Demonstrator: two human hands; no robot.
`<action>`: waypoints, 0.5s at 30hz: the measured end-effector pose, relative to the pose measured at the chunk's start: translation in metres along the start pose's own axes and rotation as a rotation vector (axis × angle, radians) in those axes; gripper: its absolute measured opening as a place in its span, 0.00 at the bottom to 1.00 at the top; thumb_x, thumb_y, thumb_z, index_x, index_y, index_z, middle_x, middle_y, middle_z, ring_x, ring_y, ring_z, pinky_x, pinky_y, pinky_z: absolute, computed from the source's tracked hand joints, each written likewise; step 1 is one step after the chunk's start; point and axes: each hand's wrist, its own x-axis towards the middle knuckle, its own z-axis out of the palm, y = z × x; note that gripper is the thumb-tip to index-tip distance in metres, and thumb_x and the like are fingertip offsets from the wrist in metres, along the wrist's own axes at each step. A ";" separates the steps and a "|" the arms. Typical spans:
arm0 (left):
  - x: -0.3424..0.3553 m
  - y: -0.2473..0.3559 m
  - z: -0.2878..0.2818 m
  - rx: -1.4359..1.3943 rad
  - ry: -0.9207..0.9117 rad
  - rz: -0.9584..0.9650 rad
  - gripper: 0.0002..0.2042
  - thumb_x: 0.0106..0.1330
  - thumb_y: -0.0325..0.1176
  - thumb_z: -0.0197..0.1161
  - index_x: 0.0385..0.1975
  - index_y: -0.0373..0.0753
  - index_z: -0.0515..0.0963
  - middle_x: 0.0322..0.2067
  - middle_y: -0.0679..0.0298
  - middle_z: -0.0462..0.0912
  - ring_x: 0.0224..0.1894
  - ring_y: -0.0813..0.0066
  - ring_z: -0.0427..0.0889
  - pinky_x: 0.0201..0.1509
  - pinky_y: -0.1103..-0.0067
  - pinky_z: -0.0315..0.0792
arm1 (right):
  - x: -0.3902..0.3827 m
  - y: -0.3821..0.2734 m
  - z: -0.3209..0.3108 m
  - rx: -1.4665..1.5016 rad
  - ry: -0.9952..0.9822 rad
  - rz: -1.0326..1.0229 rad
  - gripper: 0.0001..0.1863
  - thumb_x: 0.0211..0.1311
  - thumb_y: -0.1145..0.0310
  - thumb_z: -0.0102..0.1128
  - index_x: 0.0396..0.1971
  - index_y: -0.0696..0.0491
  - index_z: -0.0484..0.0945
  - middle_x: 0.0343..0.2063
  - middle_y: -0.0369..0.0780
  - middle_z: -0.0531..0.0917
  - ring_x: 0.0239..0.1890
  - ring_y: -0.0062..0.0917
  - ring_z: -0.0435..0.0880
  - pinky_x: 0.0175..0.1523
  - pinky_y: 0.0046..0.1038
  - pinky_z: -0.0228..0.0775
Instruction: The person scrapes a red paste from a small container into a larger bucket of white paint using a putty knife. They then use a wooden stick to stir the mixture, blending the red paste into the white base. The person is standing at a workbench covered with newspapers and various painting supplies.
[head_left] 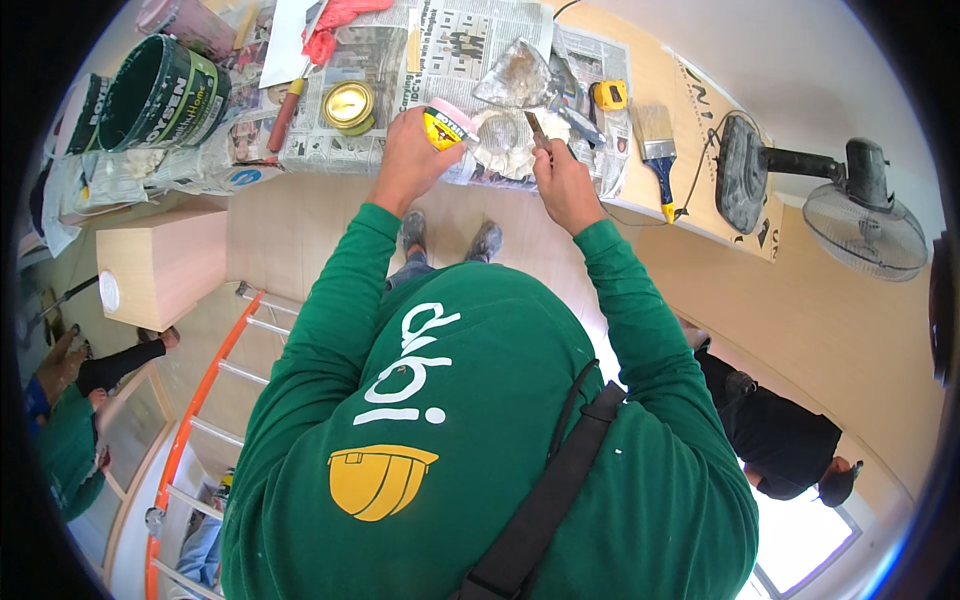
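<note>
My left hand is closed around a small tub with a yellow and black label and pinkish upper part, held tilted over the table's near edge. In my right hand is a narrow scraper, its flat brownish blade pointing away from me. Between the hands, a patch of whitish paste is spread on the newspaper. A wide grey-smeared putty blade lies just beyond it. Left of my left hand stands a round tin with a golden top.
A yellow tape measure, a flat paintbrush and a fan are at the right. Dark paint buckets and a red-handled tool are at the left. An orange ladder stands behind me; other people are on both sides.
</note>
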 end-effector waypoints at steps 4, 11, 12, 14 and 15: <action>-0.001 -0.005 0.003 0.023 0.039 0.020 0.24 0.53 0.41 0.79 0.45 0.35 0.81 0.42 0.48 0.84 0.48 0.46 0.81 0.54 0.59 0.73 | 0.014 -0.002 0.003 0.035 0.053 -0.082 0.14 0.76 0.59 0.55 0.42 0.57 0.73 0.25 0.58 0.83 0.32 0.61 0.82 0.39 0.55 0.73; -0.001 -0.013 0.008 0.025 0.038 -0.010 0.31 0.53 0.43 0.80 0.52 0.31 0.77 0.46 0.44 0.82 0.51 0.45 0.80 0.56 0.59 0.73 | 0.093 -0.005 -0.001 -0.259 0.079 -0.170 0.18 0.72 0.54 0.61 0.47 0.55 0.81 0.36 0.54 0.86 0.42 0.55 0.84 0.48 0.51 0.75; 0.000 -0.013 0.009 0.017 0.014 -0.031 0.33 0.53 0.44 0.80 0.55 0.30 0.76 0.47 0.43 0.82 0.52 0.44 0.80 0.57 0.59 0.73 | 0.100 -0.001 0.000 -0.290 0.114 -0.191 0.19 0.72 0.53 0.62 0.49 0.54 0.82 0.39 0.53 0.87 0.45 0.53 0.84 0.51 0.50 0.75; -0.003 -0.013 0.012 0.044 0.104 -0.019 0.37 0.55 0.44 0.79 0.61 0.29 0.73 0.49 0.41 0.81 0.54 0.43 0.79 0.60 0.59 0.73 | 0.103 -0.013 -0.004 -0.306 0.242 -0.300 0.21 0.69 0.54 0.65 0.54 0.52 0.82 0.48 0.51 0.85 0.54 0.48 0.81 0.60 0.46 0.72; -0.005 -0.014 0.012 0.057 0.148 -0.012 0.39 0.55 0.44 0.79 0.64 0.29 0.71 0.50 0.40 0.80 0.55 0.42 0.79 0.61 0.59 0.72 | 0.103 -0.018 -0.008 -0.251 0.255 -0.311 0.22 0.69 0.54 0.65 0.54 0.52 0.82 0.49 0.51 0.85 0.54 0.48 0.80 0.60 0.46 0.72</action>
